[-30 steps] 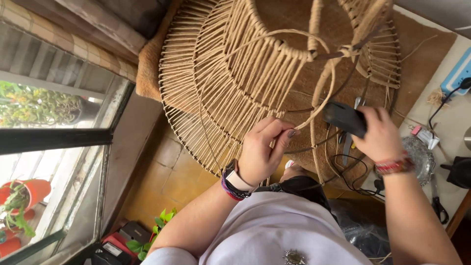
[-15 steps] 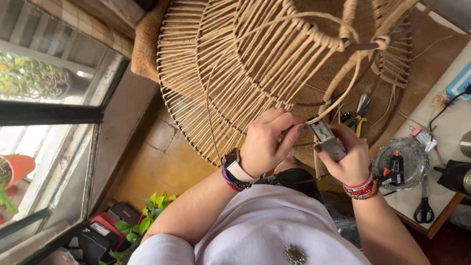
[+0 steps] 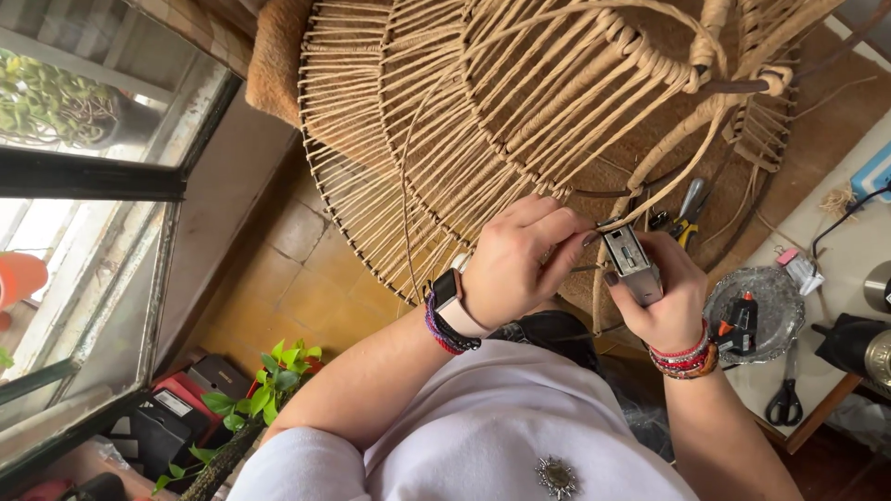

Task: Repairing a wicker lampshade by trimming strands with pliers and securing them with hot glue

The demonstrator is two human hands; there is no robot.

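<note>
A large wire frame wrapped in tan cord (image 3: 483,111) stands in front of me. My right hand (image 3: 664,306), with beaded bracelets at the wrist, grips a small grey box-shaped tool (image 3: 631,264). My left hand (image 3: 529,260), with a watch at the wrist, pinches a loose end of the tan cord (image 3: 668,181) against the top of that tool. The two hands touch just below the frame's lower rim.
Pliers with yellow-green handles (image 3: 689,213) lie under the frame. On the white table (image 3: 863,241) at right sit a glass dish (image 3: 775,292) holding a small glue gun (image 3: 742,320), and black scissors (image 3: 787,399). A potted plant (image 3: 269,390) and a window (image 3: 83,176) are at left.
My right hand has brought the tool down and left from beside the frame to meet my left hand, which now pinches the cord end at the tool's top.
</note>
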